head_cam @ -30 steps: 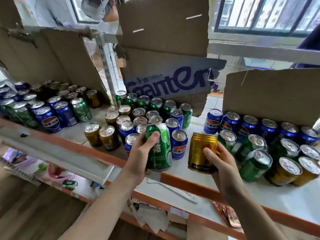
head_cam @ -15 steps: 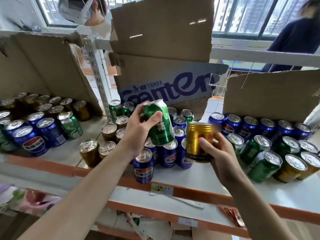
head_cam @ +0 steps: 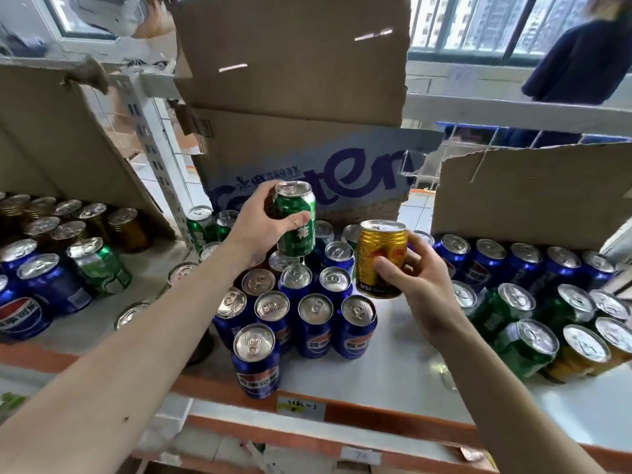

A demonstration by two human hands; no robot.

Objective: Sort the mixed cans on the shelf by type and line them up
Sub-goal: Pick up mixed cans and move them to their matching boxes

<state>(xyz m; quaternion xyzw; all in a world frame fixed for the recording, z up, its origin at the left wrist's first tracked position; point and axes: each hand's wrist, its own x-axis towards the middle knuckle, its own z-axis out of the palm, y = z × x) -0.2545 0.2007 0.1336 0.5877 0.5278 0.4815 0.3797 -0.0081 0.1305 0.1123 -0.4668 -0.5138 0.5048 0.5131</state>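
My left hand (head_cam: 260, 225) grips a green can (head_cam: 297, 220) and holds it upright in the air above the middle cluster of cans. My right hand (head_cam: 415, 280) grips a gold can (head_cam: 380, 258) just right of that cluster, a little above the white shelf (head_cam: 393, 378). Below the hands stand several blue cans (head_cam: 316, 328), with one blue can (head_cam: 256, 360) alone at the shelf's front edge. Green cans (head_cam: 201, 227) stand behind the cluster at the back left.
Right of my hands are blue cans (head_cam: 526, 261) along a cardboard wall (head_cam: 533, 193), then green cans (head_cam: 523, 347) and gold cans (head_cam: 584, 354). At left stand blue, green and gold cans (head_cam: 99, 265). A printed carton (head_cam: 307, 165) backs the shelf. A person (head_cam: 581, 56) stands at the far right.
Both hands have lifted their cans off the shelf front and carried them further back over the shelf. The green can has risen above the blue cluster.
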